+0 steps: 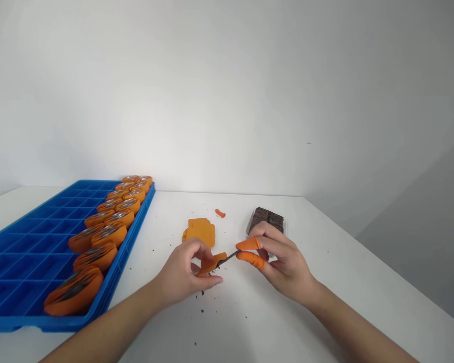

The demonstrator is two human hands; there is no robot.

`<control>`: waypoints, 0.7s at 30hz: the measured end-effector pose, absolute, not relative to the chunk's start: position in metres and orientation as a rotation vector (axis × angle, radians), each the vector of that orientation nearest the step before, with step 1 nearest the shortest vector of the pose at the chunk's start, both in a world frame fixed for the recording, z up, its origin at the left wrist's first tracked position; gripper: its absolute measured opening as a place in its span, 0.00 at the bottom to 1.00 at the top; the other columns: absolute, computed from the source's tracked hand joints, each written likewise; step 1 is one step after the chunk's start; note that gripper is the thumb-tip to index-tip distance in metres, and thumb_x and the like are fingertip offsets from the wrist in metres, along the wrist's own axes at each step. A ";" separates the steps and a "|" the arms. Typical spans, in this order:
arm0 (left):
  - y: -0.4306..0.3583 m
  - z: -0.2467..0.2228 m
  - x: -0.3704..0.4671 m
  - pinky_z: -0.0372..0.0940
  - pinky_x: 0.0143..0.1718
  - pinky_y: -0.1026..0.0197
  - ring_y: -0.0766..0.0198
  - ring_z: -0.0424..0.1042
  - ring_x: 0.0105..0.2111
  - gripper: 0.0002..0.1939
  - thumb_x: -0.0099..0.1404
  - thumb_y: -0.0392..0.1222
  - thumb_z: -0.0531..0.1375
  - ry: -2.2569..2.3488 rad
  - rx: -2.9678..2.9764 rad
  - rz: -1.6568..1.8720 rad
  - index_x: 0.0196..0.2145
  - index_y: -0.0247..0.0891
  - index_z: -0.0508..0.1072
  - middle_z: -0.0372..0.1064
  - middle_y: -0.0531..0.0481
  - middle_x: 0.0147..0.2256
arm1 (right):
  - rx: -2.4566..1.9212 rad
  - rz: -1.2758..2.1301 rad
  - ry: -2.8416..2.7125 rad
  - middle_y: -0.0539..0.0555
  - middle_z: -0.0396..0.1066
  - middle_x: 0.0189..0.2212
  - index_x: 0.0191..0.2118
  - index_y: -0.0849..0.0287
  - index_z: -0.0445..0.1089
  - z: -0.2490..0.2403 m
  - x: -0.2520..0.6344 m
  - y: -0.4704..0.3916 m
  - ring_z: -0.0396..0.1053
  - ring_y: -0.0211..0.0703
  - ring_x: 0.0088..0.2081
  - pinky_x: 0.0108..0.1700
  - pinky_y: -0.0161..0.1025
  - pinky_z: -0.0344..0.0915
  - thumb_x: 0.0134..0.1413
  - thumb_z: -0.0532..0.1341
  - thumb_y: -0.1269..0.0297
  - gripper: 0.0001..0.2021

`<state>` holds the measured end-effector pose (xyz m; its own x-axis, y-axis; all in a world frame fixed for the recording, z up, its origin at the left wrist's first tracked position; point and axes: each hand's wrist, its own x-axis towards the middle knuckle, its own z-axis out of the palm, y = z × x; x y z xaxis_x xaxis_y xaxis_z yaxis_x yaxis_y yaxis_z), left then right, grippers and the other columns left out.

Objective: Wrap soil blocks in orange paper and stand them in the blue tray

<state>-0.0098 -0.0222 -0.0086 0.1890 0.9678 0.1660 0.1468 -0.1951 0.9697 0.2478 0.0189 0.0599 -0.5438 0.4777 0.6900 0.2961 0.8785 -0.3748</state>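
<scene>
My left hand [191, 269] grips a small orange paper sleeve [213, 264] between thumb and fingers. Orange finger cots cover the thumb and index finger of my right hand [278, 259], which pinches a thin dark strip [230, 257]. The strip's left end meets the sleeve's opening; how far it reaches inside is hidden. Behind my left hand lies a pile of flat orange paper pieces [201, 231]. A white container holding stacked dark brown strips [268, 218] stands just behind my right hand, partly covered by it.
At left stands a blue compartment tray [126, 247], its right-hand columns holding several bundles of orange sleeves [94, 257]. A loose orange finger cot [220, 213] rests on the white table [287, 322]. Dark crumbs [202, 311] are scattered below my hands. A white wall rises behind.
</scene>
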 end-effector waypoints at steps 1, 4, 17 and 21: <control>-0.022 -0.008 -0.010 0.76 0.38 0.58 0.54 0.75 0.46 0.22 0.53 0.46 0.80 1.105 1.542 1.120 0.38 0.40 0.74 0.74 0.46 0.44 | -0.551 0.272 -2.186 0.54 0.69 0.34 0.47 0.51 0.83 0.060 0.248 0.019 0.63 0.41 0.31 0.27 0.39 0.65 0.71 0.68 0.62 0.05; -0.022 -0.008 -0.010 0.75 0.36 0.59 0.54 0.75 0.46 0.21 0.53 0.46 0.80 1.108 1.539 1.116 0.38 0.40 0.75 0.74 0.46 0.43 | -0.536 0.274 -2.185 0.53 0.69 0.34 0.48 0.50 0.83 0.060 0.248 0.020 0.63 0.40 0.30 0.26 0.38 0.65 0.70 0.69 0.62 0.05; -0.021 -0.009 -0.009 0.76 0.37 0.59 0.54 0.75 0.46 0.22 0.52 0.45 0.80 1.104 1.520 1.131 0.38 0.40 0.74 0.74 0.46 0.43 | -0.506 0.258 -2.193 0.53 0.68 0.34 0.48 0.50 0.83 0.061 0.249 0.020 0.63 0.40 0.30 0.26 0.39 0.65 0.70 0.69 0.63 0.06; -0.021 -0.011 -0.010 0.77 0.37 0.58 0.52 0.76 0.48 0.22 0.52 0.45 0.80 1.090 1.511 1.123 0.38 0.40 0.74 0.73 0.45 0.44 | -0.493 0.191 -2.216 0.54 0.69 0.34 0.48 0.51 0.84 0.062 0.251 0.020 0.64 0.42 0.31 0.26 0.39 0.65 0.71 0.68 0.62 0.06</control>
<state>-0.0101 -0.0212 -0.0108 0.1881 0.9706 0.1502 0.1214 -0.1748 0.9771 0.2508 0.0203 0.0615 -0.5727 0.4112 0.7092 0.2839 0.9110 -0.2990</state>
